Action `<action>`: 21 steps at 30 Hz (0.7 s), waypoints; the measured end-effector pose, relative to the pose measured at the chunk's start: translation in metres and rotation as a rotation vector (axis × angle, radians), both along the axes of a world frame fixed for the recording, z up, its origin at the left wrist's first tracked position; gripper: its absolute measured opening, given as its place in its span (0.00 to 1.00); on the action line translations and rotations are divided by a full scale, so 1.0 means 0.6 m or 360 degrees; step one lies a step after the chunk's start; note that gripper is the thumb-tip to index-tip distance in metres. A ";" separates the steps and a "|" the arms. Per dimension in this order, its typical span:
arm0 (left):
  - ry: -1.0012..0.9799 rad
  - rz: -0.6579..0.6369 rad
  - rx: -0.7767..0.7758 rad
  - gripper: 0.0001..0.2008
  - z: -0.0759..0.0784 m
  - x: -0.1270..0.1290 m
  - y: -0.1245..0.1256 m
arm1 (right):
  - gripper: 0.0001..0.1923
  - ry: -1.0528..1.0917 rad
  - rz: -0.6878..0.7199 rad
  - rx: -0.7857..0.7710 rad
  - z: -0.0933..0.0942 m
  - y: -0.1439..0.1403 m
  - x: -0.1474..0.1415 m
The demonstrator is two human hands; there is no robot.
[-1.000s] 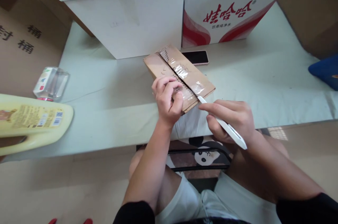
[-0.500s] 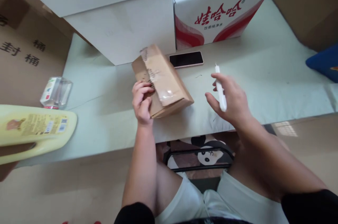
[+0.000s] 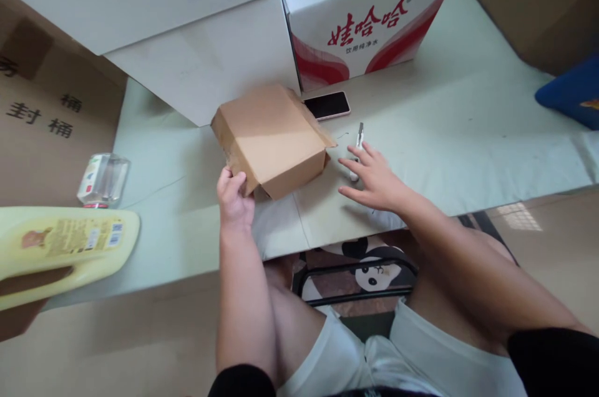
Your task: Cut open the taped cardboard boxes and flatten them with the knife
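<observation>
Now we see our left hand [image 3: 233, 197] gripping the near left corner of the brown box [image 3: 269, 135], fingers curled over its edge and thumb up beside it. That box lies on the table [image 3: 468, 135], a plain face up, one flap sticking out on its right side. Our right hand [image 3: 374, 180] lies flat and open on the table just right of the box, fingers spread, holding nothing. Under its fingertips lies the white cutter [image 3: 358, 146], its tip pointing away from us; whether the fingers touch it we cannot tell for sure.

Just beyond the box a phone [image 3: 327, 105] lies face up, dark screen showing. Behind it stands a white carton with red print [image 3: 369, 22], and left of that a plain white carton [image 3: 201, 66]. At the far left a crushed clear bottle [image 3: 103, 180] lies on the table, and nearer us a yellow jug [image 3: 60, 244] lies on its side at the table's edge. A blue thing [image 3: 571, 97] shows at the right border. Below the table a stool with a panda print [image 3: 369, 273] stands between our knees.
</observation>
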State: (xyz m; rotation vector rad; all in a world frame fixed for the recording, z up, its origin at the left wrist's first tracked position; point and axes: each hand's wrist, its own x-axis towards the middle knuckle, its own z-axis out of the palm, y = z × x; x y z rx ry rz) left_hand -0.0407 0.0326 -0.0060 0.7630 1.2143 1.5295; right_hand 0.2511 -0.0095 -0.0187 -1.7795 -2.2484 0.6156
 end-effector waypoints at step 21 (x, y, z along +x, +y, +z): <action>0.0007 -0.0186 -0.0155 0.26 0.010 -0.040 -0.036 | 0.32 0.0702 0.0183 0.0454 0.002 0.009 -0.037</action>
